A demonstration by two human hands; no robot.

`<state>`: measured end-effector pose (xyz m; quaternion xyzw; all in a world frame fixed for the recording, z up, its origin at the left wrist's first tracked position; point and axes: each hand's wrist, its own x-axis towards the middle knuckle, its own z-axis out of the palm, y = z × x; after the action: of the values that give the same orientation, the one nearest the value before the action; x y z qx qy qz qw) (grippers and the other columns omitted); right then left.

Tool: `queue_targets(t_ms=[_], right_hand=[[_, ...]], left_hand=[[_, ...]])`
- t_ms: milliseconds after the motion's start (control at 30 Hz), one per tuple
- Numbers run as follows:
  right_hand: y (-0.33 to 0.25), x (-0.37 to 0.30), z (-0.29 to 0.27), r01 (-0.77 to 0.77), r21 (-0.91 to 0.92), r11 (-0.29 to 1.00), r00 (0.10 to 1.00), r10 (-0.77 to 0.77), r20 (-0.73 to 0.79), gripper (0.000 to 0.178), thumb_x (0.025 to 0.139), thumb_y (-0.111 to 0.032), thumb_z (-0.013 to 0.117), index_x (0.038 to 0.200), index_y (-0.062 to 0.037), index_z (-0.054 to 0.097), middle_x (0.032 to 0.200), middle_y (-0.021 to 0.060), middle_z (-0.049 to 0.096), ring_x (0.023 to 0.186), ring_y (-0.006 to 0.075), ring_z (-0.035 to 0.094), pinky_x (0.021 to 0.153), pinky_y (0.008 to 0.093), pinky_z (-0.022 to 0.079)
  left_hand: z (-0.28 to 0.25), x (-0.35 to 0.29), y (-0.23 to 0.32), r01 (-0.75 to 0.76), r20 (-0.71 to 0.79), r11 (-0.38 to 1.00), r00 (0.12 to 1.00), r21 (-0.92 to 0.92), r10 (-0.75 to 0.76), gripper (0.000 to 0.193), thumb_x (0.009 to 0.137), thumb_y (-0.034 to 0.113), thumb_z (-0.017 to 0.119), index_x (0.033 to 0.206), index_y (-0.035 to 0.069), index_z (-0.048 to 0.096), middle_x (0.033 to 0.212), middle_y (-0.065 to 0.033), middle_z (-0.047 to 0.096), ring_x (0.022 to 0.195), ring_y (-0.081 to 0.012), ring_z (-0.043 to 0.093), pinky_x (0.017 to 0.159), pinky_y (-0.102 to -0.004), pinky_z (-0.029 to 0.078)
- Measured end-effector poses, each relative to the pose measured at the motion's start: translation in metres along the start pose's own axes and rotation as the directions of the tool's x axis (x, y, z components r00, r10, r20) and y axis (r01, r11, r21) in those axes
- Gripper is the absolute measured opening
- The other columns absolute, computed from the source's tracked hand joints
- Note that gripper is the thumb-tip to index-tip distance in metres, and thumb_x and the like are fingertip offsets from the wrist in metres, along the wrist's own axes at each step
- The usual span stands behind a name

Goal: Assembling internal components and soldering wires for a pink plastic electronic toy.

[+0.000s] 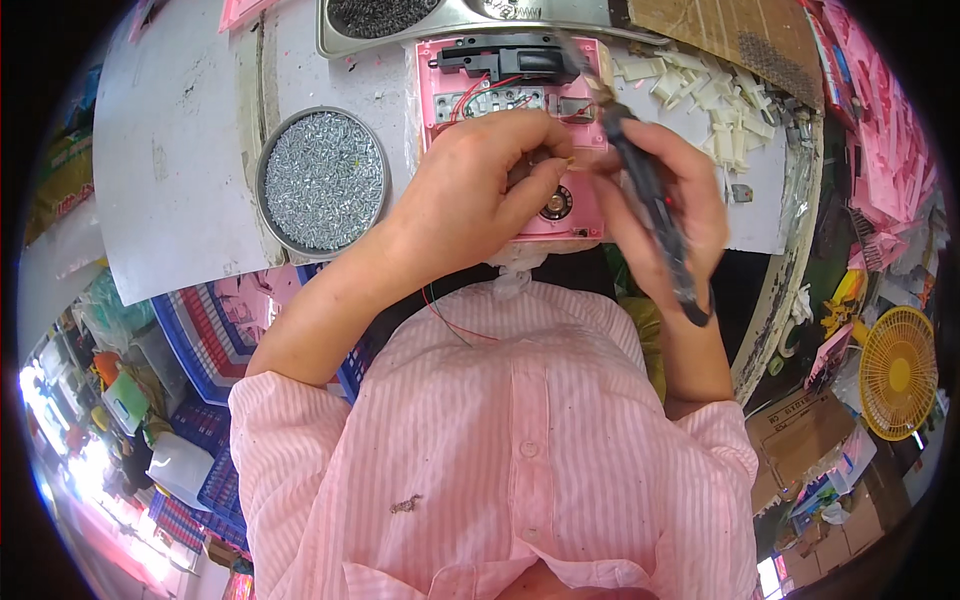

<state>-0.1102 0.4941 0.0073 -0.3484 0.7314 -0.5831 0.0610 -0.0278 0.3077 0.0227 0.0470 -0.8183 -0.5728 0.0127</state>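
A pink plastic housing (588, 218) lies in front of me with a black mechanism (515, 62), metal plates (490, 104), thin red and green wires and a round black part (557, 203) in it. My left hand (490, 170) is over the housing's left and middle, thumb and forefinger pinched together; what is between them is too small to make out. My right hand (690, 185) is closed round a long black stick-shaped tool (650, 190) with a small red light. The tool slants up and left, its far end blurred over the housing's upper right. Thin wires (432, 300) hang below my left forearm.
A round dish of small silver screws (322, 180) stands left of the housing. Behind is a metal tray (455, 22) of dark small parts. White plastic pieces (735, 115) and cardboard (720, 30) lie at the right. Blue baskets (190, 340) sit below left; a yellow fan (898, 372) is far right.
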Motion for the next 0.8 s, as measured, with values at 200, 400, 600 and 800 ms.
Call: queue_targets(t_ms=[200, 400, 600, 800], right_hand=[[-0.007, -0.019, -0.064, 0.026, 0.087, 0.996, 0.997, -0.019, -0.071, 0.027, 0.077, 0.003, 0.072, 0.103, 0.0064, 0.065, 0.087, 0.0093, 0.062, 0.073, 0.0159, 0.056, 0.074, 0.0275, 0.045], [0.001, -0.026, -0.065, 0.018, 0.167, 0.986, 0.994, -0.036, 0.103, 0.019, 0.071, -0.001, 0.069, 0.089, 0.0051, 0.066, 0.066, 0.0022, 0.049, 0.062, 0.0159, 0.043, 0.058, 0.0297, 0.033], [0.001, -0.020, -0.055, 0.057, 0.143, 0.988, 0.991, -0.074, 0.113, 0.021, 0.068, -0.002, 0.070, 0.088, 0.0028, 0.067, 0.060, 0.0004, 0.045, 0.056, 0.0156, 0.040, 0.054, 0.0293, 0.032], [0.000, -0.016, -0.053, 0.067, 0.122, 0.990, 0.989, -0.082, 0.122, 0.021, 0.067, -0.002, 0.069, 0.087, 0.0016, 0.067, 0.059, 0.0006, 0.046, 0.055, 0.0159, 0.041, 0.053, 0.0295, 0.033]], left_hand=[[0.007, -0.003, -0.009, -0.225, 0.004, 0.923, 0.972, 0.312, 0.236, 0.011, 0.086, 0.002, 0.067, 0.097, 0.001, 0.063, 0.105, -0.0127, 0.059, 0.088, -0.0316, 0.063, 0.075, -0.0383, 0.052], [0.005, 0.001, -0.005, -0.191, 0.101, 0.909, 0.981, 0.371, 0.165, 0.010, 0.085, 0.003, 0.067, 0.094, 0.003, 0.062, 0.112, -0.0105, 0.057, 0.090, -0.0310, 0.064, 0.076, -0.0381, 0.053], [0.001, 0.007, -0.002, -0.214, 0.181, 0.868, 0.973, 0.447, 0.146, 0.009, 0.086, 0.006, 0.067, 0.093, 0.004, 0.062, 0.112, -0.0084, 0.057, 0.090, -0.0301, 0.064, 0.073, -0.0393, 0.054], [0.002, 0.007, -0.003, -0.244, 0.198, 0.840, 0.966, 0.484, 0.167, 0.009, 0.086, 0.007, 0.068, 0.093, 0.005, 0.062, 0.115, -0.0080, 0.057, 0.086, -0.0305, 0.066, 0.069, -0.0407, 0.054]])
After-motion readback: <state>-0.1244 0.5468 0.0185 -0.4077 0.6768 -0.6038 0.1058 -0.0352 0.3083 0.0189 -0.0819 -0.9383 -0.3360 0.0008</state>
